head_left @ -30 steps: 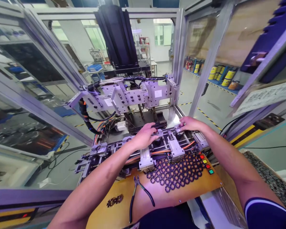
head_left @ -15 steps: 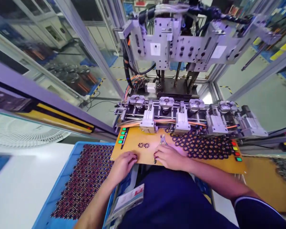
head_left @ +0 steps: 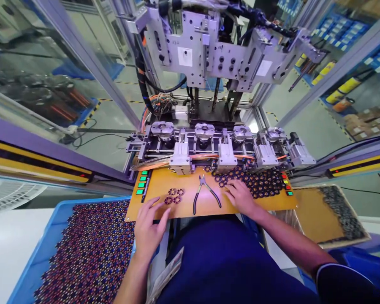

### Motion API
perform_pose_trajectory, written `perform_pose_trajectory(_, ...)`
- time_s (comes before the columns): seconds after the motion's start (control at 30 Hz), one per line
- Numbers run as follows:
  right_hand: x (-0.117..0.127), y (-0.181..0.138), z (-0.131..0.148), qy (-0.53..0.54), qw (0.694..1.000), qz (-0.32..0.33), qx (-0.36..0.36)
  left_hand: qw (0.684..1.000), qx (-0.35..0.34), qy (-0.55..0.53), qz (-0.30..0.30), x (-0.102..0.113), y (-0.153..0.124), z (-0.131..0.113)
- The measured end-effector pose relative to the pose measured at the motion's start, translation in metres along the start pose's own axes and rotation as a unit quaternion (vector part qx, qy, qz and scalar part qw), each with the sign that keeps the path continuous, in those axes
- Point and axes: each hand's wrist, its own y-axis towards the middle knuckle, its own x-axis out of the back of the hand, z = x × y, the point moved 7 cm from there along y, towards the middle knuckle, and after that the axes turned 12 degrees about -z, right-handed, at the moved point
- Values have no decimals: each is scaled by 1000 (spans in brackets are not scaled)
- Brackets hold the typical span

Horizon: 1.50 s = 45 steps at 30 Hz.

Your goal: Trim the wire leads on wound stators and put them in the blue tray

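Observation:
My left hand (head_left: pixel 150 223) is open over the front left of the orange work board (head_left: pixel 186 185), fingers spread and nothing in them. Just beyond its fingertips several small ring-shaped parts (head_left: pixel 168 200) with copper-coloured and dark segments lie in a tight group. My right hand (head_left: pixel 241 196) reaches to the near left edge of a batch of dark rings (head_left: pixel 266 181), its fingers stretched out and apart; I see nothing held, though the fingertips partly hide the rings there. Between the hands lie cutting pliers (head_left: pixel 202 181), handles spread towards me.
A machine with round metal fixtures (head_left: pixel 204 131) stands behind the board. Green buttons (head_left: pixel 141 185) and a pen (head_left: pixel 145 189) are at its left. A blue tray (head_left: pixel 63 207) full of ring parts sits left; a box (head_left: pixel 319 215) with dark pieces sits right.
The ring group has grown, and my left hand has let go of its ring. My right hand has moved right, off the pliers, which now lie nearer me. The view has shifted right.

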Motion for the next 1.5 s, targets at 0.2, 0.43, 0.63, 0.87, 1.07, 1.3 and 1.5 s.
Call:
perform_pose_trajectory(0.2,-20,0,-14,21,998,-19,-61,998,28,-63,-1,7,26,-29)
perform_pose_trajectory(0.43,2,20,21,198,975,-73,-70,953,141,-221,151,-35,42,-64)
perform_pose_trajectory(0.63,42,37,68,357,926,-95,-81,928,150,-287,182,-50,44,-100)
perform_pose_trajectory(0.87,32,56,79,430,896,-31,-108,955,111,-259,93,-25,57,-97)
perform_pose_trajectory(1.07,31,89,88,414,909,8,-51,980,92,-177,21,-11,42,-66)
perform_pose_trajectory(1.3,11,232,74,314,943,18,108,981,161,-26,-105,-14,-4,22)
perform_pose_trajectory(1.5,-68,321,72,189,959,75,197,976,178,5,-127,-35,-19,47)
